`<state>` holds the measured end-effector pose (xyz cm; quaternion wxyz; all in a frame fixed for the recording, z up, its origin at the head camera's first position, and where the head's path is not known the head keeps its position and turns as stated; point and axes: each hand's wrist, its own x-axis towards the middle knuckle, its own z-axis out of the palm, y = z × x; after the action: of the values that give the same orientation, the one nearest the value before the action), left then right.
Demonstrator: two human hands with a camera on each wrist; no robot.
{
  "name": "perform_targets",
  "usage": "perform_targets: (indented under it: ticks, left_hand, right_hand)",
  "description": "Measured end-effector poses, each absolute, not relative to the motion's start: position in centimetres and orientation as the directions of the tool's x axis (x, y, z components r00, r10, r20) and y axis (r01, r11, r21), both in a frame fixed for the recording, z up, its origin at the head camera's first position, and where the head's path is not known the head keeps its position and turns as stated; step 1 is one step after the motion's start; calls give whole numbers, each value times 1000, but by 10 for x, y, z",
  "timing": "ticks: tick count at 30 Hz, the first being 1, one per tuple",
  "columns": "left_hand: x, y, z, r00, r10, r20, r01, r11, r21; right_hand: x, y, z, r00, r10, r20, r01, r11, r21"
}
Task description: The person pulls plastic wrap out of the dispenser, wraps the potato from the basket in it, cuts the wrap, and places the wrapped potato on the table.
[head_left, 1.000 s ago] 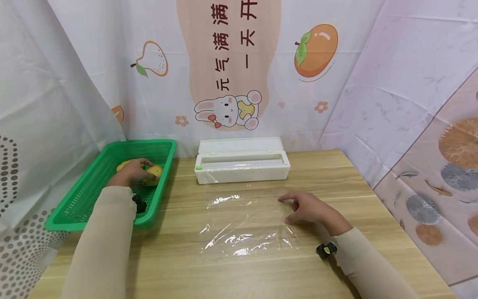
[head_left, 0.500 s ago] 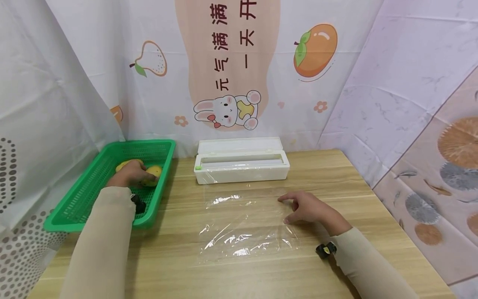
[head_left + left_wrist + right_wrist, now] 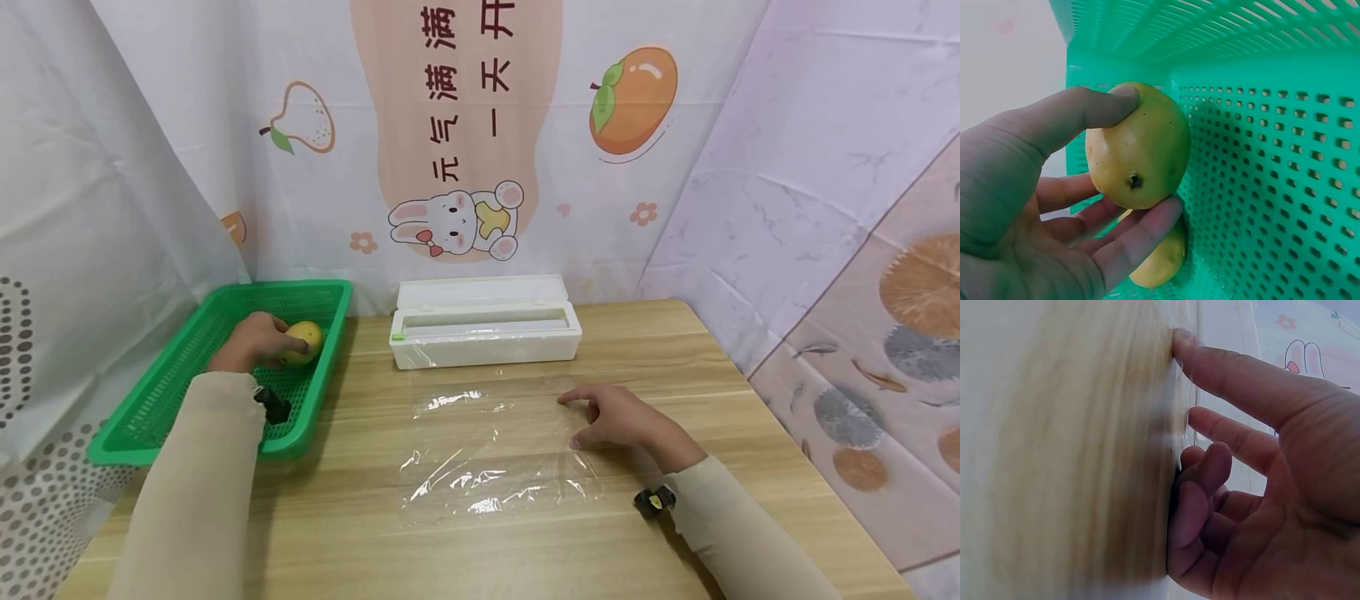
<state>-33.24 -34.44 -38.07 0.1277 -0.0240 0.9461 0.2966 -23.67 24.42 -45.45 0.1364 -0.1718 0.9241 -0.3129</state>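
Yellow fruit (image 3: 1147, 147) in basket (image 3: 325, 379), film (image 3: 487, 454) outspread

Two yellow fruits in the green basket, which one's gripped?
The upper yellow fruit in the left wrist view, dark spot facing the camera, is gripped by the left hand. The lower one lies ungripped, partly hidden behind that hand.

The green plastic basket (image 3: 321, 383) walled off sideways passage but left room above; right of it, wooden tabletop (image 3: 367, 362) gave passage before the cling-film dispenser (image 3: 487, 352).

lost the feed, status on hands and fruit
Left hand grips yellow fruit in green basket. Right hand touches clear film. Second fruit in basket; basket's wall stands between held fruit and film.
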Motion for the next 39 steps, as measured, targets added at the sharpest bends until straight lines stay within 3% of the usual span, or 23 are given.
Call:
perform_targets:
  ticks: [18, 39]
  left_hand:
    - [-330, -333, -351, -976, -71, -205, -188, 749, 635]
    - [-294, -327, -315, -988, -147, -53, -140, 691, 709]
  right_hand:
    - [-236, 244, -454, -909, -392, -142, -225, 748, -625]
    - [-236, 244, -455, -905, -401, -143, -229, 741, -632]
